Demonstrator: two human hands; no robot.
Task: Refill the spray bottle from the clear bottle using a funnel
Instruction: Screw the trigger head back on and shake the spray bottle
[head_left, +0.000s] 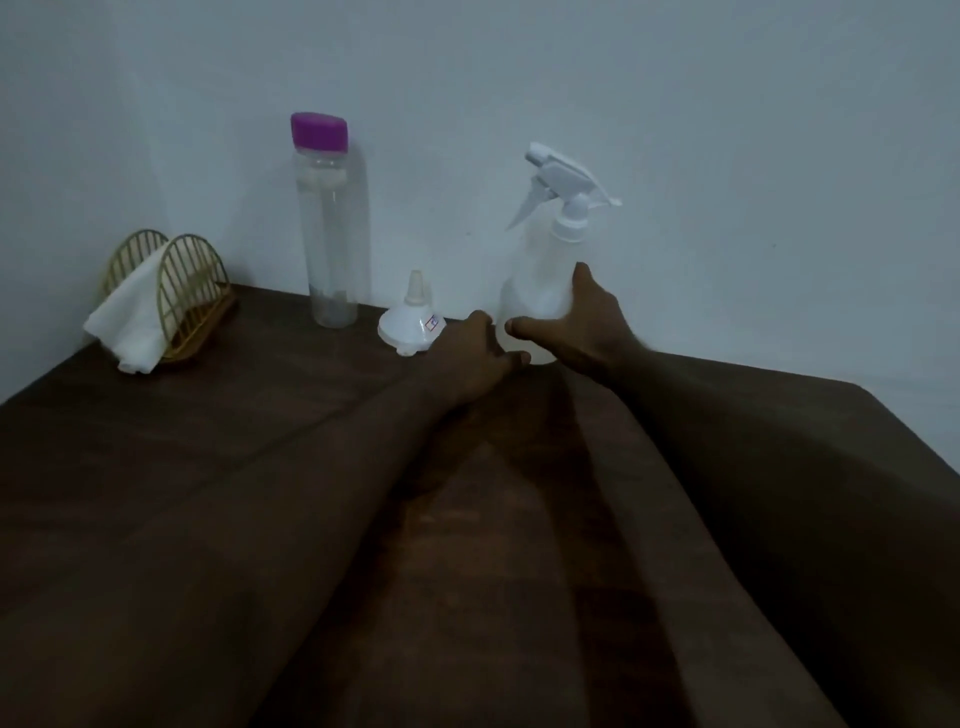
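Dimness and blur hide whether left hand grips; right hand clasps spray bottle.

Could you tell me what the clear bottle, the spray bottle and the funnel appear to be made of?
The clear bottle looks like transparent glossy plastic, since the wall shows through it; its purple cap looks opaque plastic. The spray bottle seems frosted, translucent white plastic with an opaque white trigger head. The funnel appears smooth white plastic. Dim light leaves glass possible for the clear bottle.
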